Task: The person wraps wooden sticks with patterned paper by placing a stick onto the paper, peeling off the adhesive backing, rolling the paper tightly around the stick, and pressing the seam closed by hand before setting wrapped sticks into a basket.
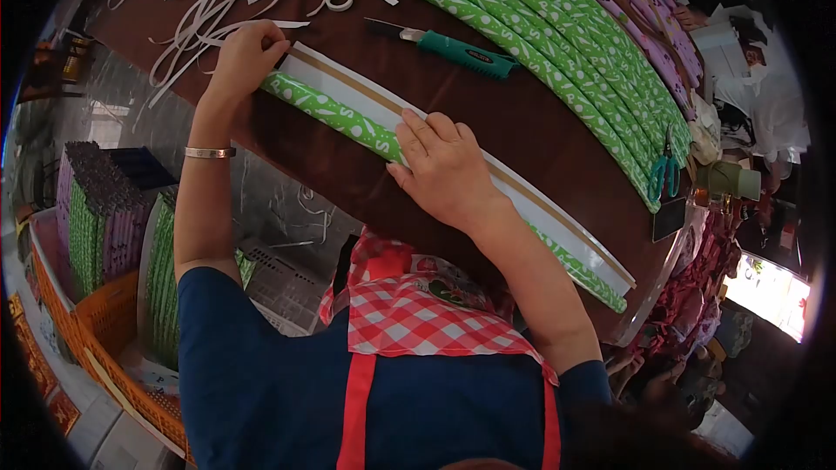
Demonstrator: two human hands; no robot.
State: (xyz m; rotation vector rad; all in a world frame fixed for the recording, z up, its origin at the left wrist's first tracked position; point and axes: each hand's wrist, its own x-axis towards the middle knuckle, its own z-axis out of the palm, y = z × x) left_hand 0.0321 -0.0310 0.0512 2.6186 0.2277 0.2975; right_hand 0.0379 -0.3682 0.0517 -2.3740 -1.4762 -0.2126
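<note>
Head view: I judge this smoothing, right hand [446,162] flat on the green sheet [335,118], left hand [247,56] at ten o'clock, grip unclear; next seemingly needs pressing toward four.

Long sheet [335,116]: one face is bright green with white lettering and motifs; the other is white, with a lengthwise tan band [566,224]. Stacked strips [522,52] repeat the green-and-white print; neighbouring strips [631,22] are purple with darker marks. Tablecloth [557,174] reads dark brown. Cutter handle [470,54]: teal green. Apron [435,329]: red-and-white check, red straps [358,409]. Shirt [287,365] is navy; crate [109,318], orange.
</note>
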